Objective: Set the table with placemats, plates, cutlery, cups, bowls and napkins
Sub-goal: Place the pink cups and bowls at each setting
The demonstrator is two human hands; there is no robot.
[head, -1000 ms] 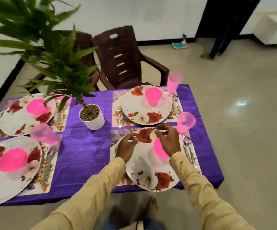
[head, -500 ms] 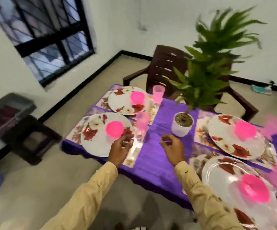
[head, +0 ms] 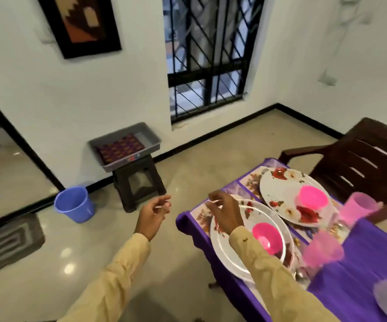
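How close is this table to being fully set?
Both places in view have a placemat, plate, pink bowl and cup. The left hand and right hand look empty. No napkins show on the table; patterned cloth in the grey tray may be them.

My near flowered plate (head: 230,256) and the far plate (head: 278,189) lie on floral placemats (head: 201,214), each carrying an upright pink bowl (head: 266,237), pink cups (head: 359,209) beside them.
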